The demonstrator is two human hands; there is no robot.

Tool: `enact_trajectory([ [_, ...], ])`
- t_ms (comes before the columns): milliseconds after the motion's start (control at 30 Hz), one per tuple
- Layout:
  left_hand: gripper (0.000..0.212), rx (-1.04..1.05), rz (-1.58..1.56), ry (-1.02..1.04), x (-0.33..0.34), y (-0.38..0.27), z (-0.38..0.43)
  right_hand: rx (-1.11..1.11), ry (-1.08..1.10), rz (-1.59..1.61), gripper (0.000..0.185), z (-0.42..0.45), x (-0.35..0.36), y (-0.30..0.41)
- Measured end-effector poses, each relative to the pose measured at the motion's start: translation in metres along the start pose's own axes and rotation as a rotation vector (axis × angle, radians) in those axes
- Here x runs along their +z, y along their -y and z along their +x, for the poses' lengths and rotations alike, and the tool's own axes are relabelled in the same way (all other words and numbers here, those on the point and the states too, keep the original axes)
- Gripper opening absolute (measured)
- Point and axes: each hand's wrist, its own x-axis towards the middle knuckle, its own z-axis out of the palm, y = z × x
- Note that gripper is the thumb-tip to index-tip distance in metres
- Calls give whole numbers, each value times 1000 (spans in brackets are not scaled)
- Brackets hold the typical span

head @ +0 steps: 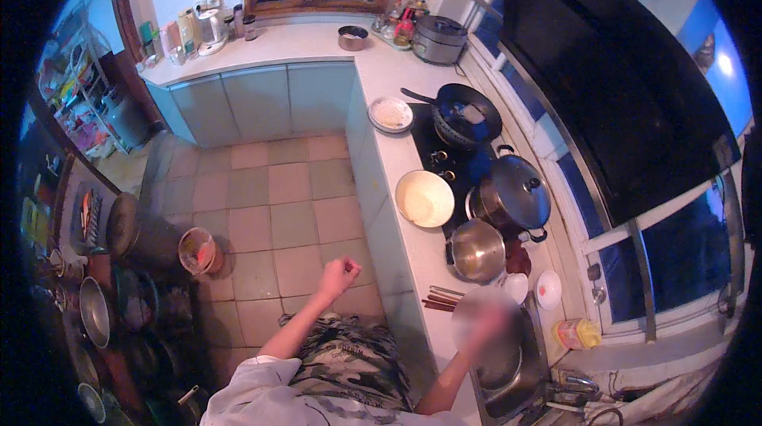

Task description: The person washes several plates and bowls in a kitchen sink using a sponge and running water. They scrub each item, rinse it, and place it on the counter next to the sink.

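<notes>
My left hand point(341, 278) is raised over the tiled floor in front of my body, its fingers curled, with no object visible in it. My right hand point(491, 331) is over the near edge of the sink point(539, 360), at a round bowl or basin point(467, 313); blur hides the fingers, so I cannot tell whether they hold it. A metal basin point(500, 375) sits in the sink below. Chopsticks point(442, 300) lie on the counter beside the blurred area. A steel bowl point(478, 250) and small white bowls point(514, 289) stand just beyond.
A cream bowl point(424, 199) and stacked plates point(390, 115) stand along the counter edge. The hob holds a black wok point(467, 113) and a lidded pot point(518, 191). A yellow container point(576, 334) is by the faucet point(580, 383). A bin point(200, 251) stands on the floor, left.
</notes>
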Motion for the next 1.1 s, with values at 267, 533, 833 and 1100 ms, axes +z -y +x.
enact_trajectory([
  [267,23,-141,-191,-124,-51,50,50,279,225,279,18,38,137,198],
  [533,23,-169,-56,-219,-96,33,184,242,410,393,12,124,297,146],
  [833,23,-41,194,-218,-120,-26,363,384,561,313,18,198,440,138],
  [1100,19,102,141,-141,-104,-28,520,542,583,211,26,227,559,124],
])
